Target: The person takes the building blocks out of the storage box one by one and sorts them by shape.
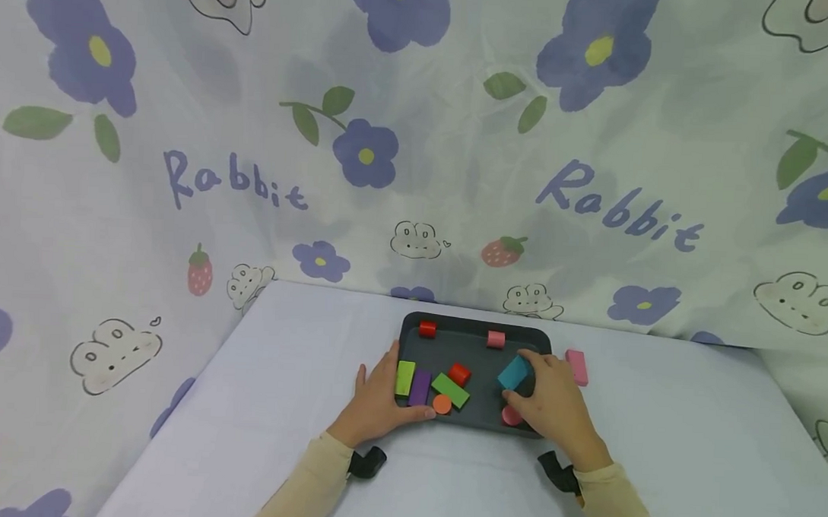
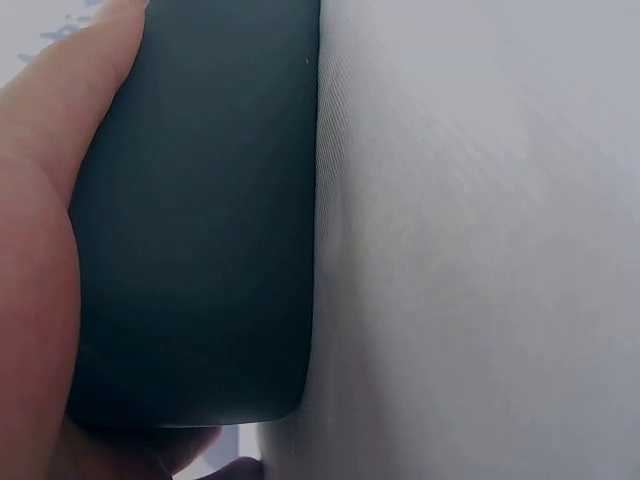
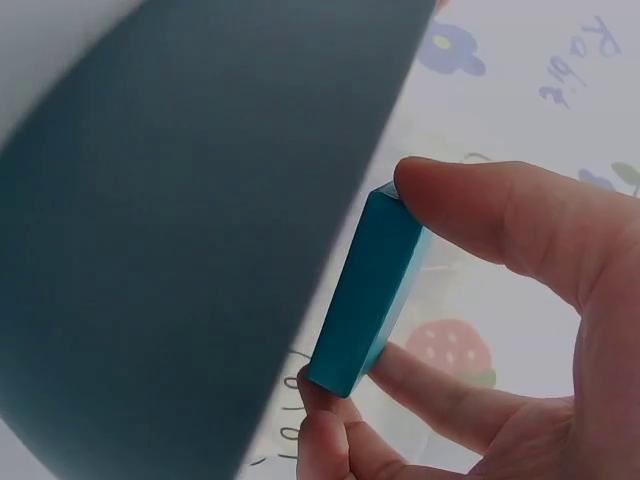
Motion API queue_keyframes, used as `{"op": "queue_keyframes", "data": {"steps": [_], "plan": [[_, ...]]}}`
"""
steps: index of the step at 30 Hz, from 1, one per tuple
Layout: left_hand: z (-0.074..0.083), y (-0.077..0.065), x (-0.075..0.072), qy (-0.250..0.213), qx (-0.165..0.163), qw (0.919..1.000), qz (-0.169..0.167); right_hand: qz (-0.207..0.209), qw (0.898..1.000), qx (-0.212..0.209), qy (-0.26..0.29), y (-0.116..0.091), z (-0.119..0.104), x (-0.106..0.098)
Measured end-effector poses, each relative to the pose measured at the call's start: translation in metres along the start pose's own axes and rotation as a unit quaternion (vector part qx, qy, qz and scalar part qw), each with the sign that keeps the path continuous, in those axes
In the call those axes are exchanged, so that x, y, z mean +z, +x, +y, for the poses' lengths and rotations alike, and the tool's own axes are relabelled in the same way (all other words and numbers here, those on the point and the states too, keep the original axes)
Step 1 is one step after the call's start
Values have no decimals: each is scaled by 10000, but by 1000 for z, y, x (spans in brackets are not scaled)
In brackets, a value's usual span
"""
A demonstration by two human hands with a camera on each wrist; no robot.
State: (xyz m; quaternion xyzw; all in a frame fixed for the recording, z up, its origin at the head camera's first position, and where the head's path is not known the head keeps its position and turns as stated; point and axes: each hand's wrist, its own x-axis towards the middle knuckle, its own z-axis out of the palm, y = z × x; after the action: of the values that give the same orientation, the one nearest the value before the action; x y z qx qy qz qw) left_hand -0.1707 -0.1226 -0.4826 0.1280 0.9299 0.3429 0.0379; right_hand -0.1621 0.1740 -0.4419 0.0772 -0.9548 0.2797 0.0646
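Observation:
My left hand (image 1: 378,402) grips the near left corner of a dark grey tray (image 1: 452,351), thumb along the front wall and fingers along the left side. Above the tray's right part, my right hand (image 1: 558,397) pinches a blue rectangular block (image 1: 514,373) between thumb and fingers. The right wrist view shows the block (image 3: 368,290) held edge-on at the thumb tip, beside the tray's outer wall. Below the right thumb lies a pinkish-red round block (image 1: 511,415), partly hidden. In the left wrist view the tray wall (image 2: 200,220) fills the space beside the hand.
Left in the tray lie yellow-green (image 1: 405,378), purple (image 1: 419,388) and green (image 1: 450,391) blocks, an orange round block (image 1: 441,404) and a red cylinder (image 1: 459,374). Red (image 1: 427,330) and pink (image 1: 496,340) cylinders sit at the back. A pink block (image 1: 577,368) lies outside, right.

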Motion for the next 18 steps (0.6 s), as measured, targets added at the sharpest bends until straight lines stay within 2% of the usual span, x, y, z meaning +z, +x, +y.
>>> {"op": "queue_keyframes", "data": {"steps": [18], "plan": [[1,0,-1,4,-76,10000,-55,106,9999,-39,-26,2,15,-14]]}}
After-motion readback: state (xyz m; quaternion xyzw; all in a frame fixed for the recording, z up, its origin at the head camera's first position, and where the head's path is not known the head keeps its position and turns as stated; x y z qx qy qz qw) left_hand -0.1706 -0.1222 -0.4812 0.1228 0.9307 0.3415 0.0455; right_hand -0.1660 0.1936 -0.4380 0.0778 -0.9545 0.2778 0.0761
